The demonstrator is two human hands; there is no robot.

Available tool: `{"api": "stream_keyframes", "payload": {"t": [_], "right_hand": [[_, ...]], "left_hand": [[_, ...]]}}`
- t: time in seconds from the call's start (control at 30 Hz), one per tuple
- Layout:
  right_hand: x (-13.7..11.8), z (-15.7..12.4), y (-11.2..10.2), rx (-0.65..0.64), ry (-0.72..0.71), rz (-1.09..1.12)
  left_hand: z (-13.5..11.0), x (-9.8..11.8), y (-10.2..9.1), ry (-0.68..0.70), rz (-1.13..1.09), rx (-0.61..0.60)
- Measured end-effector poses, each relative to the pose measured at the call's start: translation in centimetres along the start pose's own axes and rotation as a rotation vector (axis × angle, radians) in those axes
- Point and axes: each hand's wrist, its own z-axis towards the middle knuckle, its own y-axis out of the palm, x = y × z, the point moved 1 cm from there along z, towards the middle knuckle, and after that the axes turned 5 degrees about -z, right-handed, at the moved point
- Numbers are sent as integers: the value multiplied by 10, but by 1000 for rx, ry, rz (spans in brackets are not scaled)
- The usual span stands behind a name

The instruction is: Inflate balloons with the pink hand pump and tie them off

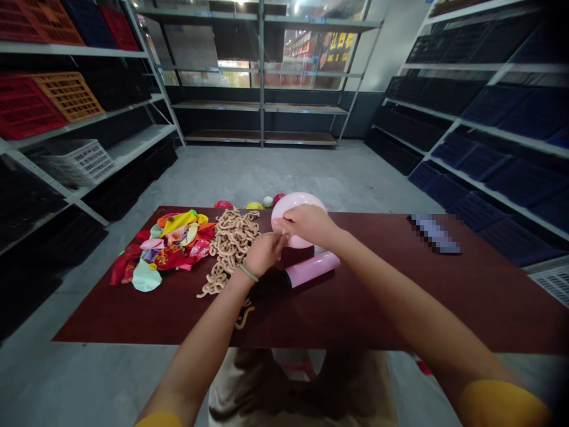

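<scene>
An inflated pink balloon (pixel 294 204) is held above the dark red table (pixel 400 296). My right hand (pixel 306 224) is closed over its lower front, fingers pinched at the neck. My left hand (pixel 263 254) is closed just left of it, fingertips meeting the right hand at the balloon's neck. A pink cylinder, a hand pump (pixel 311 268), lies on the table under my hands. A heap of tan strings (pixel 230 246) lies to the left of my left hand. Further left sits a pile of flat coloured balloons (pixel 166 246).
Several small inflated balloons (pixel 254 205) lie on the floor beyond the table's far edge. A blurred-out object (pixel 434 234) rests on the right of the table. Shelving with red, orange and white crates (pixel 66 98) lines the left, dark blue bins (pixel 489 160) the right.
</scene>
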Motion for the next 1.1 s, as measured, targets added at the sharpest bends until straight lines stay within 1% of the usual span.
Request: {"api": "stream_keyframes", "payload": {"t": [0.07,0.13,0.2,0.27,0.33,0.47,0.5,0.57,0.63,0.67,0.73,0.8,0.93,1.03,1.1], "right_hand": [[11,-3,-6,-29,69,140],[20,-7,-9,-37,82,288],[26,-13,-8,-23,40,404],[27,-20,-3,13,-16,460],[26,-27,3,101,-47,424],[17,-41,21,330,-62,127],[15,-43,26,375,-49,75],[12,-46,39,460,1,42],[9,-48,50,534,52,82],[8,-49,56,554,55,118],[4,-52,65,559,14,195],[1,-56,71,540,-32,253],[1,-65,74,501,-42,333],[4,-69,72,498,-49,411],[6,-69,72,510,-4,500]], "left_hand": [[0,-1,-1,-47,-97,1],[1,-3,-1,-128,-238,1],[2,-8,-1,-222,-418,7],[3,-12,0,-298,-588,11],[4,-15,1,-339,-704,11],[5,-15,1,-396,-864,24],[5,-13,1,-420,-904,29],[5,-11,0,-462,-964,44],[5,-10,0,-492,-989,68],[5,-9,0,-500,-994,86],[5,-10,-1,-511,-1003,114],[5,-11,0,-518,-1017,112],[5,-10,3,-504,-1001,32],[4,-8,5,-453,-905,-30],[3,-6,5,-409,-832,-68]]}}
